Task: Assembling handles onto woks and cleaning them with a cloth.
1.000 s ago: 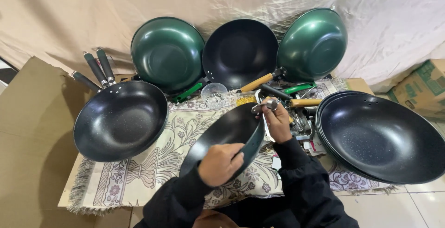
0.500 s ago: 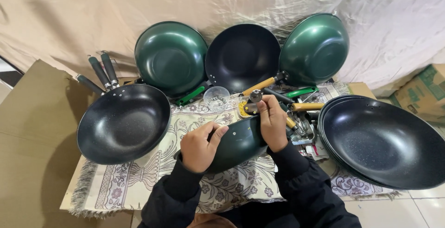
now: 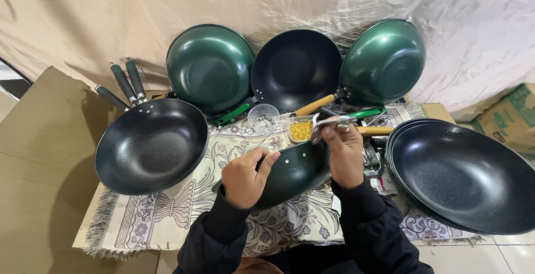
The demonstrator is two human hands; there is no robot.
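Closest to us, over the patterned cloth (image 3: 167,218) with its fringed edge, we hold a green wok (image 3: 290,171) tipped up on its side, its outer wall facing us and two small rivet holes showing near the rim. Our left hand (image 3: 245,176) wraps round the wok's near wall, fingers curled shut against it and thumb stretched toward the holes. Our right hand (image 3: 343,151) is pressed to the wok's right rim, its fingers pinched closed on a small metal bracket (image 3: 329,125) at the top edge; both dark sleeves come up from the bottom of the view.

On the left, a black speckled wok (image 3: 150,146) sits open side up on a brown cardboard sheet (image 3: 39,157), with three dark handles (image 3: 125,82) sticking out behind it. On the right, a stack of black woks (image 3: 462,176) lies well apart from our hands, partly over the cloth.

Just beyond our fingers are a tray of yellow screws (image 3: 301,131), a clear cup of small metal parts (image 3: 263,119), and loose wooden and green handles (image 3: 370,112); the right hand covers part of this clutter.

Farthest back, three woks lean against a pale draped sheet (image 3: 278,1): a green one (image 3: 209,65), a black one (image 3: 295,68) and a second green one (image 3: 384,59). A cardboard box (image 3: 510,118) stands at the right edge.
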